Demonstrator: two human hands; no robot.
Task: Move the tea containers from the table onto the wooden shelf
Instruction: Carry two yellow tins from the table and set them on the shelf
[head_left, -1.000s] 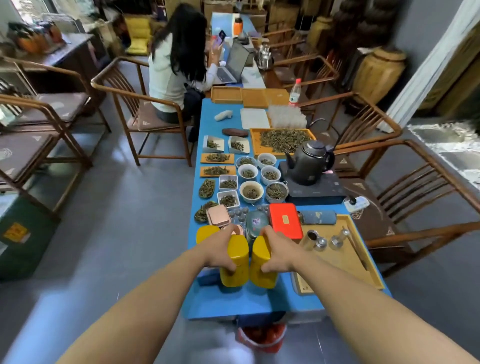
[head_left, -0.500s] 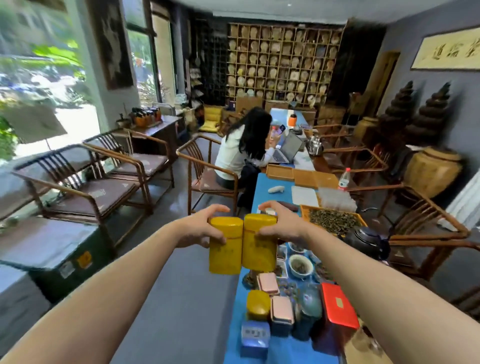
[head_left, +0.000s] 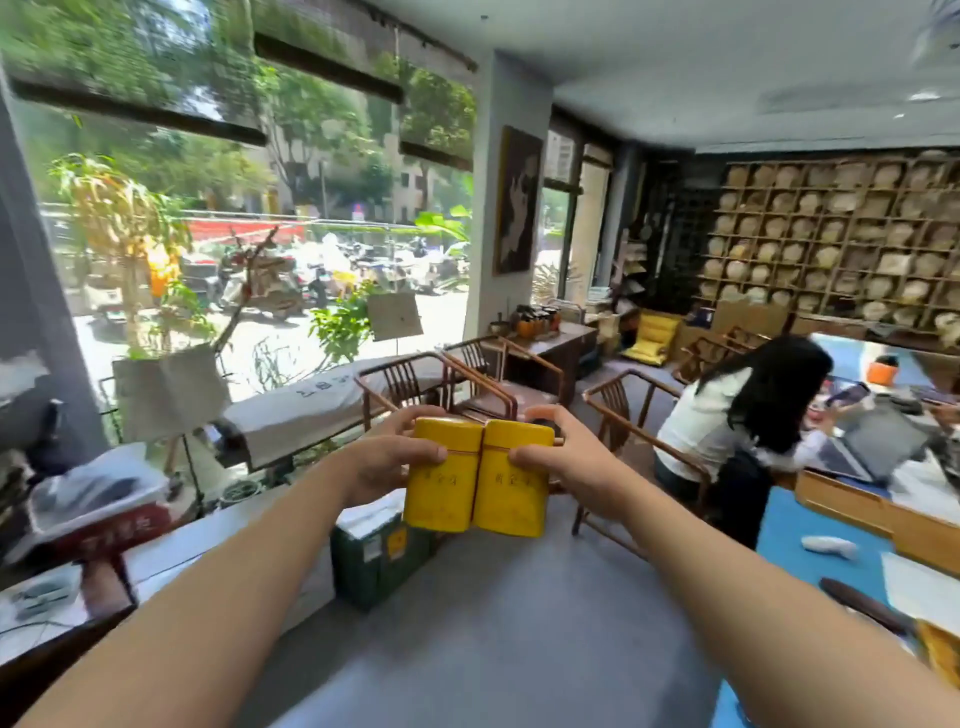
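- Tins first: my left hand (head_left: 387, 462) grips the left yellow tea tin (head_left: 443, 475), touching the right yellow tea tin (head_left: 511, 478) gripped by my right hand (head_left: 563, 462).
- Both lids shut, contents hidden; tins held in air, left of the blue table (head_left: 810, 540).

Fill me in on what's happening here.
A person is carrying two yellow tea tins, one in each hand, held upright and pressed side by side in front of them. The left hand grips the left tin and the right hand grips the right tin. Both tins are off the blue table, which lies at the right edge. Another person sits at that table.
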